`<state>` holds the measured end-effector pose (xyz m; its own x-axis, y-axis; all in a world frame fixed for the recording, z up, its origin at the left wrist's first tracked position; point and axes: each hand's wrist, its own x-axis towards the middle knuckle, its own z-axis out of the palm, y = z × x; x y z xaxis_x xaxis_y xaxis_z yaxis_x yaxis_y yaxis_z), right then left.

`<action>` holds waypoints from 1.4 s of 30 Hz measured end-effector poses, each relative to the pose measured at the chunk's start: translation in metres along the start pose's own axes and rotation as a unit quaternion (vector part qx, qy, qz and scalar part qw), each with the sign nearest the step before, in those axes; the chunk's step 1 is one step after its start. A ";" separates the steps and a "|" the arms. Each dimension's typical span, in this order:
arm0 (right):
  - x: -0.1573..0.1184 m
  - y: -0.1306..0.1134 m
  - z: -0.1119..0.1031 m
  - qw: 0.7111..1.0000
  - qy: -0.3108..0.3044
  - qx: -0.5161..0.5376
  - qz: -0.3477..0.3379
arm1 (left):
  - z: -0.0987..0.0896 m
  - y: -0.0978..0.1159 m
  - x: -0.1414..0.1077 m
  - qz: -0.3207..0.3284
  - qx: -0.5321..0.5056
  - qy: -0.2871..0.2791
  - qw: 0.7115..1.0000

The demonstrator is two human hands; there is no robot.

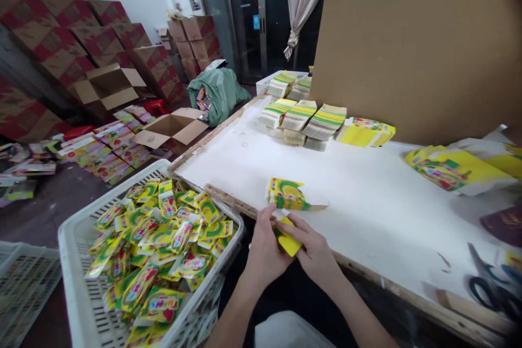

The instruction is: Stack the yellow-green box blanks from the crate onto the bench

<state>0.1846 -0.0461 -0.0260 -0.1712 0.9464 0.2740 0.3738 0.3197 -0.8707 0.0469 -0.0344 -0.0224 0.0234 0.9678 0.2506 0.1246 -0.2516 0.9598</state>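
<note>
My left hand (266, 244) and my right hand (313, 244) are closed around one small yellow carton (289, 238), held over the table's front edge. Parts of the carton are hidden by my fingers. Just beyond my fingertips, a yellow and green printed carton piece (287, 193) lies on the white tabletop (362, 196). To the left of my hands stands a white plastic basket (73, 261), heaped with small yellow packets (163, 239).
Stacks of flat cartons (326, 121) and a yellow box (367, 131) stand at the table's back. Scissors (485, 283) and a wooden block (468, 307) lie at the right. Open cardboard boxes (173, 128) sit on the floor at the left.
</note>
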 end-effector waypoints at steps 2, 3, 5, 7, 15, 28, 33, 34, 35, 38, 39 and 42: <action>0.002 0.006 -0.001 0.994 0.096 0.029 0.040 | 0.002 0.003 0.002 -0.007 -0.002 0.115 0.993; 0.003 0.008 0.000 0.988 0.132 0.049 0.058 | 0.002 0.005 0.003 -0.024 -0.029 0.151 0.988; 0.002 0.009 0.002 0.985 0.142 0.073 0.065 | 0.002 0.008 0.006 -0.091 -0.156 0.150 0.972; 0.000 0.006 0.006 0.993 0.091 0.060 0.039 | 0.002 0.010 0.008 -0.164 -0.327 0.103 0.925; -0.006 -0.003 0.007 0.999 -0.037 0.000 -0.026 | 0.008 0.008 0.012 -0.150 -0.521 0.149 0.827; 0.002 -0.010 0.028 0.999 0.033 0.016 0.012 | 0.012 0.009 0.011 -0.150 -0.530 0.186 0.814; 0.009 -0.018 0.033 0.999 0.012 0.036 0.026 | 0.005 0.007 0.011 -0.166 -0.504 0.215 0.819; 0.010 -0.019 0.033 0.999 -0.012 0.028 0.020 | 0.002 0.005 0.011 -0.170 -0.504 0.217 0.818; 0.010 -0.020 0.033 0.999 -0.039 0.021 0.009 | -0.001 0.003 0.011 -0.169 -0.509 0.217 0.816; 0.010 -0.020 0.036 0.995 -0.089 0.015 -0.028 | -0.007 -0.001 0.011 -0.146 -0.538 0.215 0.802; 0.010 -0.019 0.037 0.996 -0.083 0.017 -0.035 | -0.006 -0.002 0.010 -0.136 -0.546 0.215 0.798; 0.011 -0.013 0.042 0.999 -0.024 0.023 -0.026 | 0.000 -0.002 0.008 -0.122 -0.551 0.210 0.798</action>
<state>0.1393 -0.0416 -0.0285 -0.2342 0.9247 0.3001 0.3206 0.3649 -0.8741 0.0469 -0.0266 -0.0223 -0.2319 0.9589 -0.1632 -0.8793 -0.1349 0.4567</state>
